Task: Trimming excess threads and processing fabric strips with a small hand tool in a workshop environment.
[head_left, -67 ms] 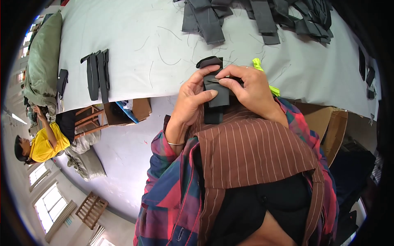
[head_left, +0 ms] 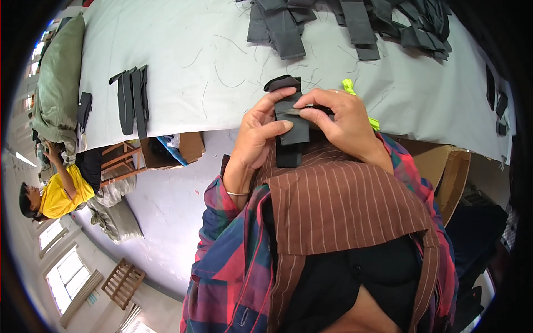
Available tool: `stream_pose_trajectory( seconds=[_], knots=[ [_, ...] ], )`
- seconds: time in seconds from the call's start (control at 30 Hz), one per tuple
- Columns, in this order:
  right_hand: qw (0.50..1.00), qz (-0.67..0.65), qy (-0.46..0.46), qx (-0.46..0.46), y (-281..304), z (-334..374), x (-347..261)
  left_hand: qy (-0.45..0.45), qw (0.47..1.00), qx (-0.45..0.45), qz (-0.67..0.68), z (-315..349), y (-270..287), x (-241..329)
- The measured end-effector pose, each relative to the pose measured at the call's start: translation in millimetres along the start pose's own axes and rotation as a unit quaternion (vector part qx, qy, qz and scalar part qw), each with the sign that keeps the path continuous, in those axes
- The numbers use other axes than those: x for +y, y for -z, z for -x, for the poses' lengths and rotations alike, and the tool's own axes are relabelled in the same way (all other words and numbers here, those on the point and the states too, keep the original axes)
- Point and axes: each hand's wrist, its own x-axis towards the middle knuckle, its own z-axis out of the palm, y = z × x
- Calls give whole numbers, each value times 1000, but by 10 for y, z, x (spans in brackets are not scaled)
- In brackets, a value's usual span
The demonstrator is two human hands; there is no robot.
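Holding dark cloth strip (head_left: 294,134) by counter's (head_left: 166,55) near edge with left fingers (head_left: 279,129); pinching slim thing (head_left: 291,111) over it with right fingers (head_left: 312,99); probably light, soft; best gripped flat along sides

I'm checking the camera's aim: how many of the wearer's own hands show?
2: the left hand holds the dark strip from the left; the right hand, on the right, pinches a thin item over it.

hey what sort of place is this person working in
Probably a sewing or garment workshop: a dark fabric piece is being handled, with similar dark strips and loose threads on the pale table.
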Motion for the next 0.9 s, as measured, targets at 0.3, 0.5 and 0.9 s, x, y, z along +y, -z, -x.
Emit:
stream_pose_trajectory(
  seconds=[0.3,0.5,0.9],
  knots=[
    [988,76,114,-70,88,103,-31,17,998,-2,62,-71,34,5],
    [987,100,116,-45,1,107,-61,16,999,18,46,-64,12,4],
    [976,137,168,-33,28,106,-44,13,999,16,39,-67,-16,16]
  ],
)
